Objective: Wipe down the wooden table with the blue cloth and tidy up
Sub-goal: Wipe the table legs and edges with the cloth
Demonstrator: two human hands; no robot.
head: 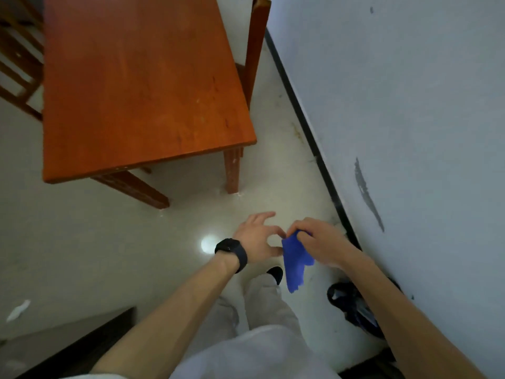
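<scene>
Hanging long-axis downward, the blue cloth (295,259) is pinched by the right hand (321,242); the spread left hand (257,237) touches it.

You had open floor (82,242) between you and the wooden table (142,86). The wall (410,105) hemmed your right, a chair (255,50) narrowed the gap beside the table, and a dark bag (352,305) lay by your feet.

Nothing legible anywhere: no lettering, brand, number or sign to read. Dark and blank on the watch (231,249) face at 6 o'clock; on the wall (410,105) at 3 o'clock, only scuff marks, no writing.
</scene>
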